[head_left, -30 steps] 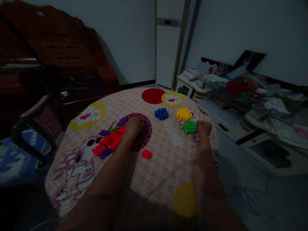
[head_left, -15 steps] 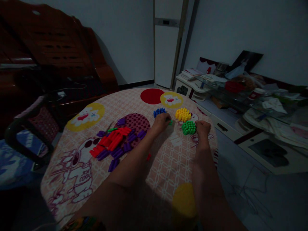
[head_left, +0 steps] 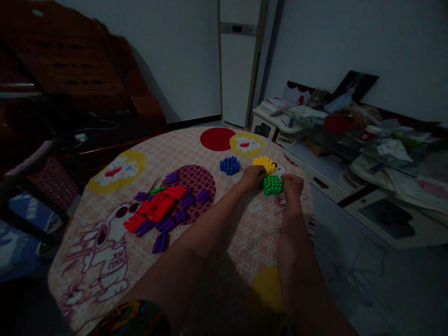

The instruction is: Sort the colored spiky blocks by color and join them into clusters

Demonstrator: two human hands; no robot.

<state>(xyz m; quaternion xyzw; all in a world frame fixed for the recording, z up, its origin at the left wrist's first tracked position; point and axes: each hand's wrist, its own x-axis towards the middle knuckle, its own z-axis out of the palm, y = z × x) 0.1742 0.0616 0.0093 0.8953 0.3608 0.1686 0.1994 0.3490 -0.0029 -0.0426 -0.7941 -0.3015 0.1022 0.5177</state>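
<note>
A green cluster of pegs (head_left: 272,185) stands on the round table (head_left: 217,242) between my two hands. My left hand (head_left: 252,177) is closed at its left side, fingers curled against the pegs, apparently pinching a green piece. My right hand (head_left: 292,185) is closed against the cluster's right side, steadying it. A yellow cluster (head_left: 264,163) stands just behind and a blue cluster (head_left: 229,165) farther left. A loose pile of red pegs (head_left: 159,206) and purple pegs (head_left: 182,215) lies on the left half of the table.
The table carries a patterned cloth with cartoon dogs and coloured circles. A dark wooden sofa (head_left: 70,84) and a chair (head_left: 31,196) stand to the left. A low cluttered cabinet (head_left: 350,140) runs along the right wall. A white fridge (head_left: 238,65) stands behind.
My left hand left the red and purple pile, crossed right past the blue cluster and now rests at the green cluster. My right hand stayed at the green cluster.
</note>
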